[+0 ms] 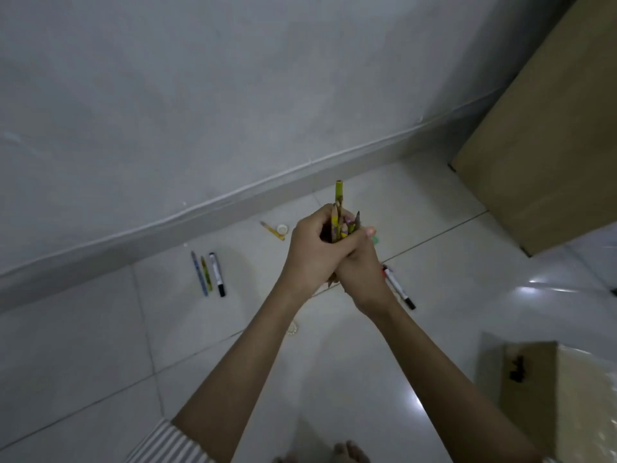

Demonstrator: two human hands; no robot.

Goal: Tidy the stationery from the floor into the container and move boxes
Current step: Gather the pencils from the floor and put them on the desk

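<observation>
Head view: both hands meet at the middle, above the tiled floor. The left hand and right hand are curled together round a bundle of pencils, fingers wrapped tight. The bundle's long axis runs near to far; one yellow pencil sticks out farthest toward the wall, and a few ends poke out below the palms. How many pencils are held is hidden by the fingers.

On the floor to the left lie a blue pen, a yellow-green pencil and a black marker, side by side, lengthwise near to far. A red-capped marker lies just right of the right wrist, partly covered. A cardboard box at far right is cut off.
</observation>
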